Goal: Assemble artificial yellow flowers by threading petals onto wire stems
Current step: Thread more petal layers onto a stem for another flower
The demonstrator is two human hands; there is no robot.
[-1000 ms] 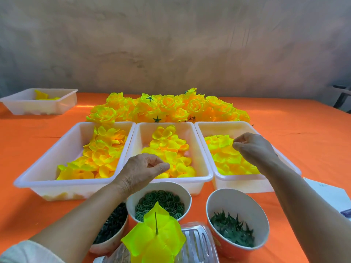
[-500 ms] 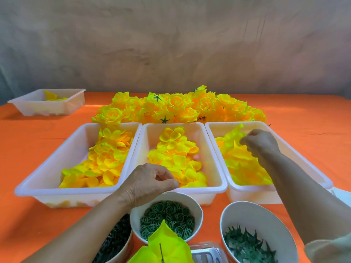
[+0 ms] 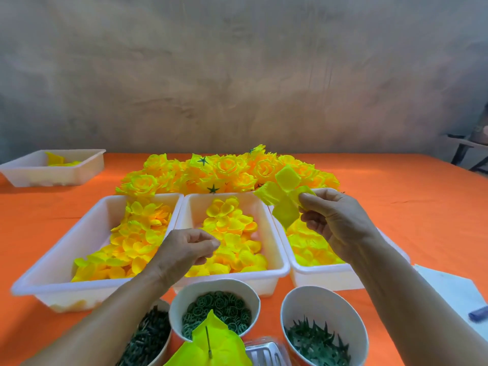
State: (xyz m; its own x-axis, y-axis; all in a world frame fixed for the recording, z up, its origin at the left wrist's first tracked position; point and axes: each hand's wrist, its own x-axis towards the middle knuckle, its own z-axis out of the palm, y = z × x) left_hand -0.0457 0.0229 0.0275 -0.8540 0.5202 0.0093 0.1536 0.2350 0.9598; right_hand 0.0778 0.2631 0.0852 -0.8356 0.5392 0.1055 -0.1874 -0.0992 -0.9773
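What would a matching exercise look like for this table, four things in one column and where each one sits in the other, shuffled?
Things:
1. cross-shaped petal piece
2. green rings
3. spiky green pieces
4. finished flowers

Places:
A. in the right bowl
B. heaped behind the white trays
C. pinched in the right hand
D. in the middle bowl

Pairs: 1-C, 2-D, 3-A, 4-B
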